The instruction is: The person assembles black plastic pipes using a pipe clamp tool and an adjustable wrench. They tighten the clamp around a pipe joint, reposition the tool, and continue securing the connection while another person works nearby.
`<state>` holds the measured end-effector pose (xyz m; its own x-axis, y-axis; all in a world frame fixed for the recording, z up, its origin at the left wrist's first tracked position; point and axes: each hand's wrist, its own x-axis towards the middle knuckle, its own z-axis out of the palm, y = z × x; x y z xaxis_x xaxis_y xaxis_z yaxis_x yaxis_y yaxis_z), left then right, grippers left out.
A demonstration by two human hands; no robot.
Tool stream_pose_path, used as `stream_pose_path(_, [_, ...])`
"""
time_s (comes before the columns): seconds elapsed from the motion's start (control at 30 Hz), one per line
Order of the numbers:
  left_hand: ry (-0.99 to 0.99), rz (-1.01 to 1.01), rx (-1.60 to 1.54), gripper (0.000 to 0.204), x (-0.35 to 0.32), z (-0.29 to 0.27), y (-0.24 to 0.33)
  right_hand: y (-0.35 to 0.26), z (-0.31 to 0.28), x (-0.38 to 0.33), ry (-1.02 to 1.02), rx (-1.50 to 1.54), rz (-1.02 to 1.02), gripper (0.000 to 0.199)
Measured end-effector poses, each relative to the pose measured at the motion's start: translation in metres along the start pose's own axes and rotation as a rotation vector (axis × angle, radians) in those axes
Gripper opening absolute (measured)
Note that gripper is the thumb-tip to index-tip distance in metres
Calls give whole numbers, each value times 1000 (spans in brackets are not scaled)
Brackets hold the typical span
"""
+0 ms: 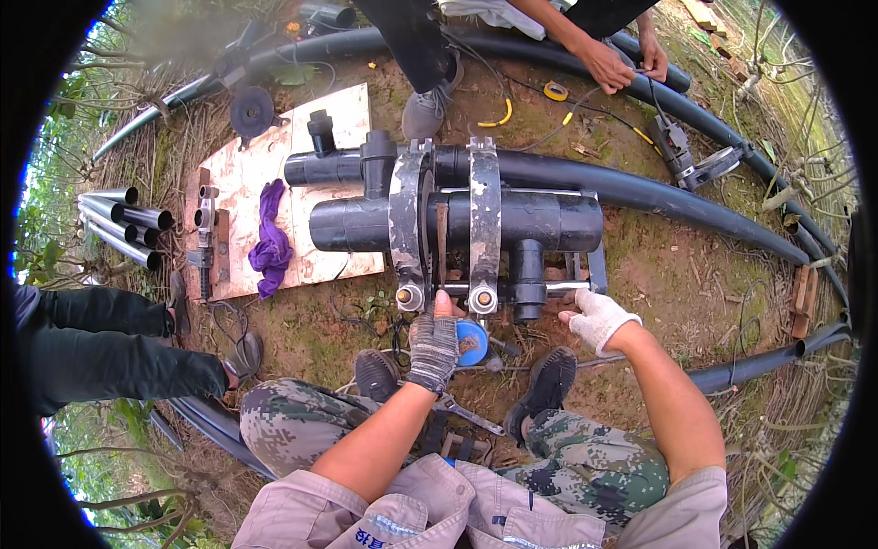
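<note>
Reaching up from six o'clock, left hand point(433, 346) in a dark grey knit glove, forearm bare, grip pinching a blue round knob point(472, 342) just below the grey metal pipe-clamping frame point(445, 220). Spread at four o'clock, right hand point(599, 317) in a white glove, fingers open, tips touching the frame's silver guide rod point(567, 287). Clamped in the frame at centre, thick black plastic pipe fitting point(512, 222). Lying at nine o'clock on a pale plywood sheet point(325, 261), purple cloth point(272, 240).
</note>
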<state>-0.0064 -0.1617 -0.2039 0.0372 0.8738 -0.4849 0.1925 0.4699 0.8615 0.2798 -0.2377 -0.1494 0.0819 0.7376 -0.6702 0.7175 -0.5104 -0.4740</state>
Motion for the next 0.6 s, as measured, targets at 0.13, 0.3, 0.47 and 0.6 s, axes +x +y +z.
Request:
stream_pose_path(0.13, [-9,7,84,68,-8,0,16,1,0,0,9,-21,5,51])
stream_pose_path(0.3, [-9,-4,76,69,-13,0,23,-5,-1,-2,-16,-54,36,52])
stream_pose_path(0.47, [-7,-8,25,66,-3,-2,5,-11,-2,-6,-24,-75,51,52])
stream_pose_path(0.6, [-2,-9,-55,66,-3,1,5,-11,-3,-5,-32,-91,48,51])
